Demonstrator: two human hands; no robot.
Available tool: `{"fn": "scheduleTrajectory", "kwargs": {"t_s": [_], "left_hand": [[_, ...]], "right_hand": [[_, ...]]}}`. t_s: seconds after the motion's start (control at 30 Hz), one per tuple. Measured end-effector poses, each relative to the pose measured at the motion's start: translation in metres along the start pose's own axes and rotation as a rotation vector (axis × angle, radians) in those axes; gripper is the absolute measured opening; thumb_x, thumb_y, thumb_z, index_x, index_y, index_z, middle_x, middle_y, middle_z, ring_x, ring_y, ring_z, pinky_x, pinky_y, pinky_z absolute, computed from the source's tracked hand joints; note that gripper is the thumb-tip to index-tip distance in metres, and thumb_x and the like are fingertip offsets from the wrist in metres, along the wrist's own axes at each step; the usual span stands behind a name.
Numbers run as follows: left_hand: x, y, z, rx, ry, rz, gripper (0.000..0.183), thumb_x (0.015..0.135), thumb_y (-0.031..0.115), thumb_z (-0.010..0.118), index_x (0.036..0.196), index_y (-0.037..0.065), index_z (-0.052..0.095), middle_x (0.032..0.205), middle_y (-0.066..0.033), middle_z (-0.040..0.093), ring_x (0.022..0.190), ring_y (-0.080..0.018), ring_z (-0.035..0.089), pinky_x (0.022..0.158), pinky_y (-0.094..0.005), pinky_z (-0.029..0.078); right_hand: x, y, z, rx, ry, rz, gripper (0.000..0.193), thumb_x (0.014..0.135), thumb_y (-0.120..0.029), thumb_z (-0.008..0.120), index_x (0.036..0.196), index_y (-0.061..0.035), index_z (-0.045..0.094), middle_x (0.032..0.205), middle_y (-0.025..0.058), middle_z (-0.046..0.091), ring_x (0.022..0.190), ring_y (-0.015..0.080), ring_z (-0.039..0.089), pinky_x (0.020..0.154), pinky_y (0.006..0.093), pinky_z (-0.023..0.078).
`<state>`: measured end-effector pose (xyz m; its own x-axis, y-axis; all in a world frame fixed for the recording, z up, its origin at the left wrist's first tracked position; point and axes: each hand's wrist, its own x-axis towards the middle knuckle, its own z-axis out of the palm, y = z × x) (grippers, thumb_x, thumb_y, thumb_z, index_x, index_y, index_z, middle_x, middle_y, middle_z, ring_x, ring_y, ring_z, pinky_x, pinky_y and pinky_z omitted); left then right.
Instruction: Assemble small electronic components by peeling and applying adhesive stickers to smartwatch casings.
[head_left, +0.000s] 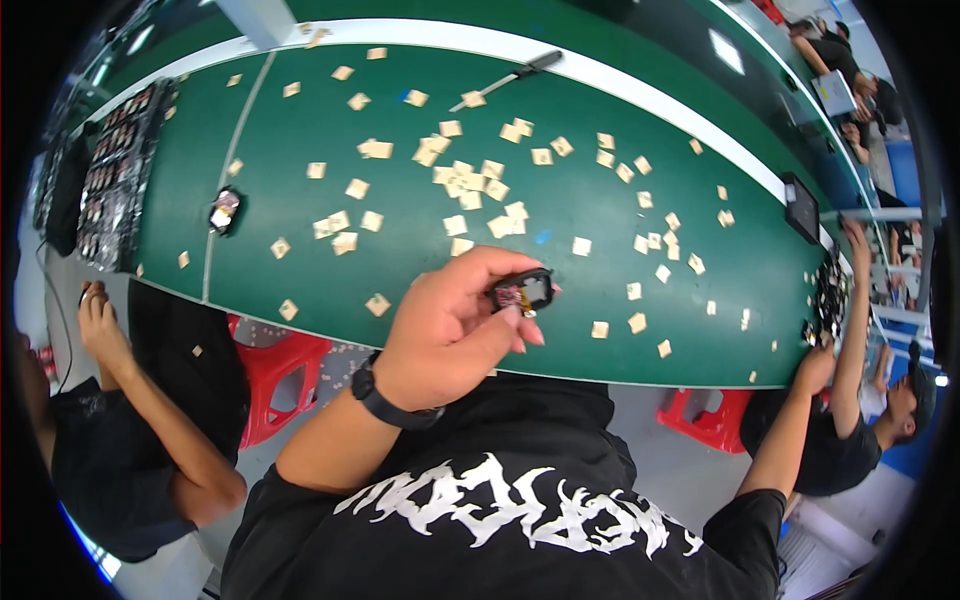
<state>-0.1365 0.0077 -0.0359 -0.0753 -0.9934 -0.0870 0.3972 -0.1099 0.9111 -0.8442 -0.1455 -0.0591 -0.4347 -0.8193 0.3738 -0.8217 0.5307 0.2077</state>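
Observation:
My left hand (435, 325), with a black watch on its wrist, is closed around a small black device casing (522, 292) above the table's near edge. Pinkish and gold-coloured parts and a grey area show inside the casing. Far to the right, my right hand (815, 368) reaches to a pile of small black parts (830, 295) at the table's end. Its fingers are too small and partly hidden to make out. A similar casing (226, 210) lies alone on the left part of the green table (580, 340).
Many small beige squares (465, 180) lie scattered over the table. A screwdriver (540, 64) rests at the far edge. Trays of casings (120, 170) stand at the left end, a black box (800, 207) at the far right. Co-workers sit on both sides, near red stools (275, 380).

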Motion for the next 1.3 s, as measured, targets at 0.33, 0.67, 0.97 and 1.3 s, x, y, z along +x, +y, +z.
{"fn": "scheduleTrajectory", "kwargs": {"t_s": [0.33,0.67,0.97,1.3], "left_hand": [[-0.026,0.02,-0.023,0.376,0.348,0.356,0.021,0.103,0.004,0.053,0.123,0.0,0.053,0.117,-0.0185,0.07,0.087,-0.0141,0.068,0.067,-0.0239,0.052],[-0.068,0.077,-0.248,1.407,1.307,0.398,0.019,0.096,0.013,0.065,0.107,-0.002,0.068,0.093,-0.0106,0.069,0.08,-0.0173,0.064,0.077,-0.0315,0.053],[-0.057,0.088,-0.261,1.819,1.172,0.419,0.028,0.096,0.017,0.064,0.112,-0.005,0.066,0.109,-0.0199,0.067,0.103,-0.0346,0.063,0.094,-0.0428,0.048],[-0.019,0.049,-0.042,0.952,0.531,0.467,0.022,0.095,0.004,0.062,0.115,-0.004,0.065,0.124,-0.0148,0.064,0.108,-0.0223,0.062,0.096,-0.0355,0.049]], "right_hand": [[0.022,0.03,0.03,0.003,0.045,-0.105,0.039,0.097,-0.017,0.05,0.13,-0.0006,0.063,0.099,0.0321,0.068,0.089,0.0492,0.066,0.075,0.0567,0.051],[-0.021,-0.005,-0.007,0.031,0.097,-0.06,0.034,0.096,-0.014,0.052,0.127,-0.0064,0.064,0.121,0.0224,0.064,0.11,0.0421,0.062,0.092,0.0485,0.05],[-0.077,-0.034,-0.057,0.204,0.334,-0.265,0.023,0.094,-0.012,0.062,0.116,-0.0133,0.068,0.125,0.0105,0.063,0.111,0.0338,0.065,0.086,0.0444,0.056],[-0.174,-0.146,-0.154,0.474,0.562,-0.606,0.038,0.074,0.002,0.075,0.11,-0.0118,0.076,0.117,0.0088,0.066,0.056,0.0145,0.056,0.052,0.029,0.049]]}}
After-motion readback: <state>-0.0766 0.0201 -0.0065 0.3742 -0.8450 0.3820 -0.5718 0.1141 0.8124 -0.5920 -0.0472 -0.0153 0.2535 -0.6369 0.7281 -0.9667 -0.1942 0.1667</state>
